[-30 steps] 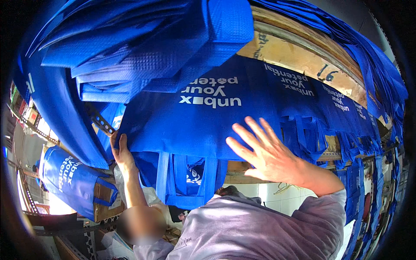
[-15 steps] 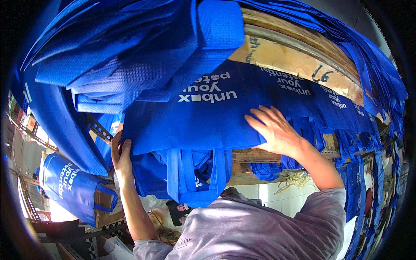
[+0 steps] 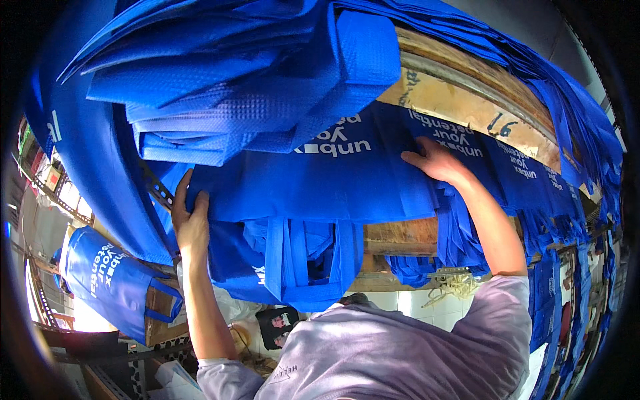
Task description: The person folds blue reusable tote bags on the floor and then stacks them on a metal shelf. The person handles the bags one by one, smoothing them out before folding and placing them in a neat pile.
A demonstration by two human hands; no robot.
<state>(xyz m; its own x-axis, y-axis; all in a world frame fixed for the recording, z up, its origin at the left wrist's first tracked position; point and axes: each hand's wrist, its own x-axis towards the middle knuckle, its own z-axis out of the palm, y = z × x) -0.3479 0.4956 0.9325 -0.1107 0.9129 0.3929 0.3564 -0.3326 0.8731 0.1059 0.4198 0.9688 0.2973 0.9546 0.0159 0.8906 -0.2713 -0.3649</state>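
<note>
A blue fabric bag [image 3: 300,187] with white print lies flat in front of me, its looped handles [image 3: 315,293] hanging toward me. At its left edge is my left hand [image 3: 191,217], thumb over the front and fingers along the border, closed on the edge. My right hand [image 3: 437,161] rests at the right side of the bag, near the neighbouring printed bag [image 3: 460,147]. Its thumb is stretched out over the cloth, and the other fingers are partly hidden. A thick bundle of folded blue bags [image 3: 227,100] overhangs the top of the print.
Wooden boards [image 3: 480,93] with handwritten marks run along the upper right, with more blue bags draped over them. A printed blue bag [image 3: 110,273] hangs at left beside a perforated metal rail [image 3: 157,190]. Pale cord [image 3: 450,287] lies below the boards.
My right hand has moved up and slightly right, from lying spread on the bag to its side. My left hand stays at the left edge. The view has shifted slightly.
</note>
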